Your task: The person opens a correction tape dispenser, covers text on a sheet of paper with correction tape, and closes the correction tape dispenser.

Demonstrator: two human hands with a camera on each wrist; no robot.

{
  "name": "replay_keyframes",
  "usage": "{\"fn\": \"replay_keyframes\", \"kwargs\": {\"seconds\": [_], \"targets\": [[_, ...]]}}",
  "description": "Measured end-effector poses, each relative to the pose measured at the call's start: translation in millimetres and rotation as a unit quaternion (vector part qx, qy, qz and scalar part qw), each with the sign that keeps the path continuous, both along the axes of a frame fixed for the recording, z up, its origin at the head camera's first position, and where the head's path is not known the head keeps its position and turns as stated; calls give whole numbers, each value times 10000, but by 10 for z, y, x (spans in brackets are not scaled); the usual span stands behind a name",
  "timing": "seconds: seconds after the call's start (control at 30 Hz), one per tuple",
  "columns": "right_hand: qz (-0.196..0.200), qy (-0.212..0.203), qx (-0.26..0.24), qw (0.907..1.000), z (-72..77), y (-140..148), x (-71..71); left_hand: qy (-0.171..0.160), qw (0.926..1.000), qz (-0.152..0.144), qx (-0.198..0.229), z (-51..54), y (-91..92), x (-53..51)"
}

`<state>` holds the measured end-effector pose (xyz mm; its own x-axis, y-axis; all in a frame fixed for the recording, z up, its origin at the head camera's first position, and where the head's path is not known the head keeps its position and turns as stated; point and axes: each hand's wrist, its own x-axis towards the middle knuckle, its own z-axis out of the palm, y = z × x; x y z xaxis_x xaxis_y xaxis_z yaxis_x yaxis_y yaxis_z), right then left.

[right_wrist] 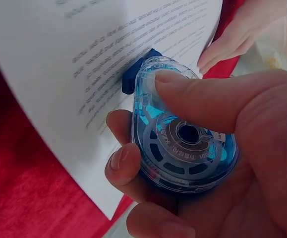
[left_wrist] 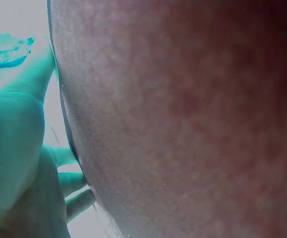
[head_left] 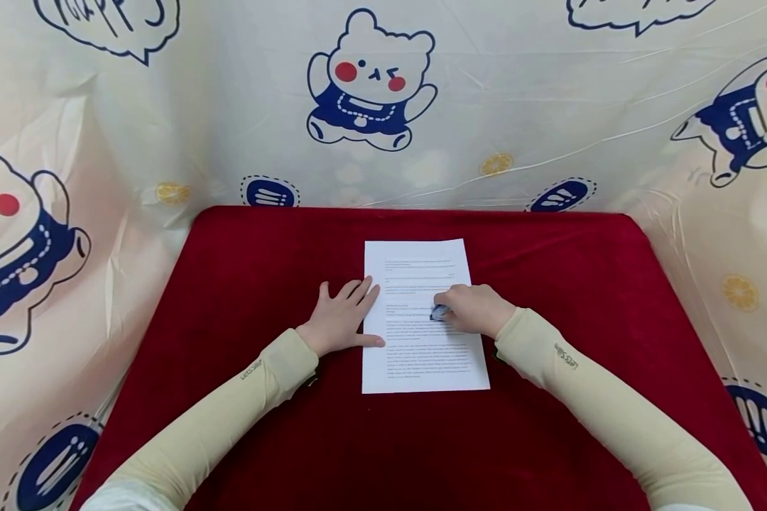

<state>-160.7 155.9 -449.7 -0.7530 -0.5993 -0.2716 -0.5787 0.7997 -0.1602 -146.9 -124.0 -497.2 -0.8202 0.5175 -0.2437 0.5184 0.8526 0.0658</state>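
Nearest the right-wrist cam: the right hand (right_wrist: 255, 158), thumb on top & fingers curled beneath, gripping a tape dispenser (right_wrist: 180, 161) (clear rounded plastic shell, slotted grey wheel inside, blue tip). It's over the right-centre of a printed sheet (head_left: 415, 319): thin, white, rectangular, approx flat. Left hand (head_left: 335, 323) is spread wide, thumb & fingertips on the sheet's left side. Under that, red velvety cloth (head_left: 262, 440). Pale stretchy sleeves (head_left: 613, 404) on both arms, cut off at the near edge. Far side: shiny creased backdrop (head_left: 243, 99) w/ cartoon bears, some cut off. Print's too small to read in head view; right hand hides most of the dispenser there; left-wrist view is mostly blur. Dispenser's tip points roughly left, long axis approx left-right; can't tell if tip touches paper.
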Motion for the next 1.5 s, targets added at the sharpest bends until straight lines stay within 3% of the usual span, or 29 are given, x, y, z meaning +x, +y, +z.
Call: {"fn": "replay_keyframes", "kwargs": {"seconds": [0.4, 1.03, 1.5], "targets": [[-179, -140, 123, 9997, 9, 147, 12, 89, 10000, -16, -26, -45, -8, -2], [-566, -273, 188, 9978, -4, 344, 17, 65, 10000, -26, 26, -34, -4, -4], [-539, -65, 308, 9980, -1, 476, 36, 77, 10000, -28, 44, -28, -9, -4]]}}
